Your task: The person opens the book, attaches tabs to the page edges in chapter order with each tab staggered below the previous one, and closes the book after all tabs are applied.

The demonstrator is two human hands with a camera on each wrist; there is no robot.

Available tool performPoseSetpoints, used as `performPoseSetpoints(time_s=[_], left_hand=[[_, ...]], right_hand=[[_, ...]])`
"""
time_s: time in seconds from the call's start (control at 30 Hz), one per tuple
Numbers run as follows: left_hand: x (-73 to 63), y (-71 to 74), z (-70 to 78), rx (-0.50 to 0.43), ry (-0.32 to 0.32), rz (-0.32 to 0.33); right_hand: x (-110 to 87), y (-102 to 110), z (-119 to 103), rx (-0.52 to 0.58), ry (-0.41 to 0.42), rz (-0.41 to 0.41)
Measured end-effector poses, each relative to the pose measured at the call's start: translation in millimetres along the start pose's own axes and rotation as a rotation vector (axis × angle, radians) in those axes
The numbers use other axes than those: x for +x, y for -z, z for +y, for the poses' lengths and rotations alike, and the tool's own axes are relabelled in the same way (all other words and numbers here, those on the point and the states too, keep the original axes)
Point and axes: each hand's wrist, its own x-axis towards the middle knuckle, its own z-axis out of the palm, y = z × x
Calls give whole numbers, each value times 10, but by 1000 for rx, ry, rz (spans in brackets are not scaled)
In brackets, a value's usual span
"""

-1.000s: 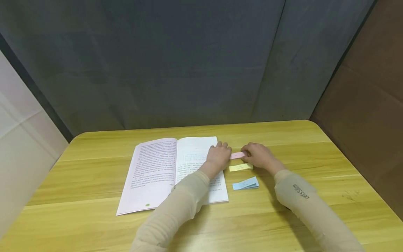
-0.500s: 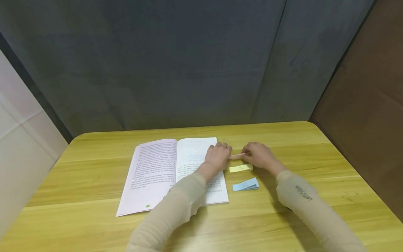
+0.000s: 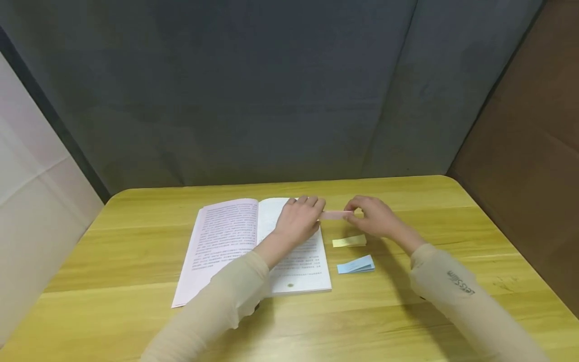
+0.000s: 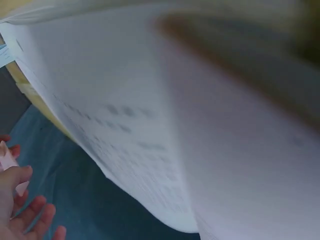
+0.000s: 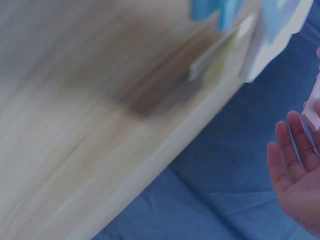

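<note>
Both hands hold a folded pink paper strip [image 3: 333, 215] level between them, raised above the table. My left hand [image 3: 298, 218] pinches its left end, over the upper right of the open book [image 3: 226, 226]. In the left wrist view, the thumb [image 4: 15, 175] lies against the pink strip [image 4: 7, 159]. My right hand [image 3: 373, 216] pinches the other end between thumb and index finger. The right wrist view shows the pink strip [image 5: 311, 117] at the frame's edge, the other fingers [image 5: 295, 145] spread away. A yellow paper strip [image 3: 349, 241] lies below the hands on the table.
A folded blue paper strip [image 3: 356, 264] lies nearer the person, beside the book's right edge. All stands on a wooden table [image 3: 407, 301]. A dark grey cloth [image 3: 271, 100] hangs behind it, with a white panel left and a brown one right.
Both hands have lifted the pink strip off the table, up and slightly away. The left hand has shifted left over the book. The yellow and blue strips stay put.
</note>
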Motion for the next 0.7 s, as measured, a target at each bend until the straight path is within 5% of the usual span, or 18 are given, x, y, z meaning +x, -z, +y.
performPoseSetpoints(time_s=[0.17, 0.4, 0.7], left_hand=[[-124, 114, -73, 48, -80, 139], [-304, 223, -149, 3, -141, 291], [-526, 380, -181, -215, -111, 318]], right_hand=[[-19, 81, -121, 105, 20, -14], [-54, 123, -244, 188, 91, -37], [-104, 146, -426, 190, 214, 40]])
